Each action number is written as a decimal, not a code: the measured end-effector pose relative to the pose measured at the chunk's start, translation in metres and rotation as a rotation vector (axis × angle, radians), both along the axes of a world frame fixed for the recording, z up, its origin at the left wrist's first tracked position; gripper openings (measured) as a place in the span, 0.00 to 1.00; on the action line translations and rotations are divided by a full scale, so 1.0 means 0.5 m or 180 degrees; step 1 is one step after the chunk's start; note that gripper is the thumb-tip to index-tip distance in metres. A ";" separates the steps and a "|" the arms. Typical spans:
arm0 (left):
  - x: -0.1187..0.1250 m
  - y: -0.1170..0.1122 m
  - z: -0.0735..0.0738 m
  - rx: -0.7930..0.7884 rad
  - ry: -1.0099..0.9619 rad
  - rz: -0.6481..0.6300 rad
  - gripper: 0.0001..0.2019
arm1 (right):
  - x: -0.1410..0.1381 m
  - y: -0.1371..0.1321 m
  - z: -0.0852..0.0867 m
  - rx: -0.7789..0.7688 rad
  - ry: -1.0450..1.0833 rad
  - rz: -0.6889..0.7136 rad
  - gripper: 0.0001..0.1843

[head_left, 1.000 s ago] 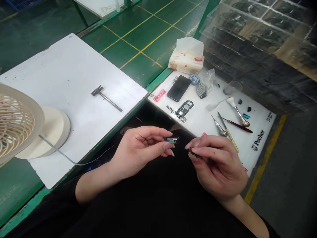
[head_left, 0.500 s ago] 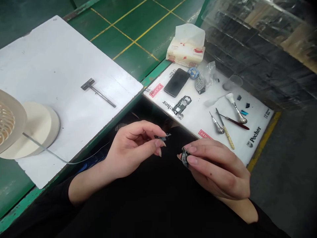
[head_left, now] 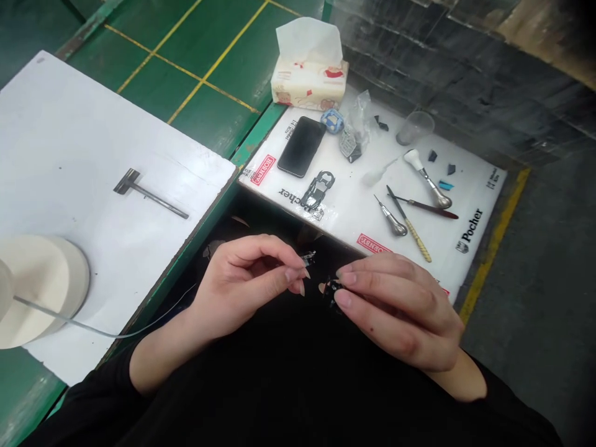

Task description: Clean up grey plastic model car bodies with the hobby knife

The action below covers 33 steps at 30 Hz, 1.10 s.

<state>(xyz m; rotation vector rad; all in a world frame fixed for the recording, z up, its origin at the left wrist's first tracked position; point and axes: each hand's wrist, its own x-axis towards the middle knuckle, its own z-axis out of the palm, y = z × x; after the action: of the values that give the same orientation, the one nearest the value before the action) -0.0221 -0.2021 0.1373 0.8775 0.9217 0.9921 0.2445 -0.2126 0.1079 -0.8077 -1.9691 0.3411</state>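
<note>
From where I stand, the work looks partway along: two small pieces are in hand, one to each, apart from one another. Near the middle of the frame, the left hand (head_left: 246,282) has its thumb and forefinger closed in a pinch on a small grey-and-black part (head_left: 308,257), whose end pokes past the fingertips. Just right of that, the right hand (head_left: 400,310) has its fingers drawn together around a small black part (head_left: 331,290). That one is so dark against the black clothing that I can't fairly make out its shape, or whether anything is already fitted to it.

What remains shows on the white board (head_left: 484,189) at the right of the frame. A dark car-shaped panel (head_left: 319,190) lies flat there, loose and untouched, below the phone (head_left: 302,147). Towards the board's right side, black fragments (head_left: 433,156) and a blue strip (head_left: 446,185) lie loose too. No tool is in use: the needle-tipped tool (head_left: 395,225), the yellow-handled tool (head_left: 419,241), the red-handled tool (head_left: 437,210) and the white-tipped brush (head_left: 432,181) are all lying down. Over at left, a T-shaped metal tool (head_left: 161,202) rests on the other white surface (head_left: 93,155), well apart from both hands.
</note>
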 end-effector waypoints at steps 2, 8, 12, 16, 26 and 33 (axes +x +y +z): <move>0.001 0.005 0.009 0.0121 0.0135 -0.0142 0.02 | -0.002 0.013 0.016 0.0494 -0.0074 0.0171 0.16; 0.004 0.020 0.020 0.0404 0.0439 -0.0272 0.12 | 0.011 0.036 0.030 0.0439 -0.0200 0.0259 0.14; 0.012 0.026 0.016 0.0466 0.0492 -0.0243 0.17 | 0.016 0.036 0.031 0.0245 -0.0314 0.0324 0.11; 0.019 0.032 0.016 0.0511 0.0631 -0.0223 0.15 | 0.016 0.039 0.027 0.0222 -0.0249 0.0373 0.09; 0.017 0.035 0.011 0.0704 0.0602 -0.0241 0.16 | 0.013 0.042 0.007 0.0265 -0.0004 0.0372 0.11; 0.020 0.022 -0.026 0.0638 0.0224 -0.0045 0.06 | 0.001 0.053 -0.005 -0.0561 0.0526 0.0341 0.18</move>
<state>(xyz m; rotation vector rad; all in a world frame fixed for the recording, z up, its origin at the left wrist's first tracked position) -0.0119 -0.1909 0.1243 1.0918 0.8842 1.0594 0.2451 -0.1859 0.1055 -0.7604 -1.8488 0.6323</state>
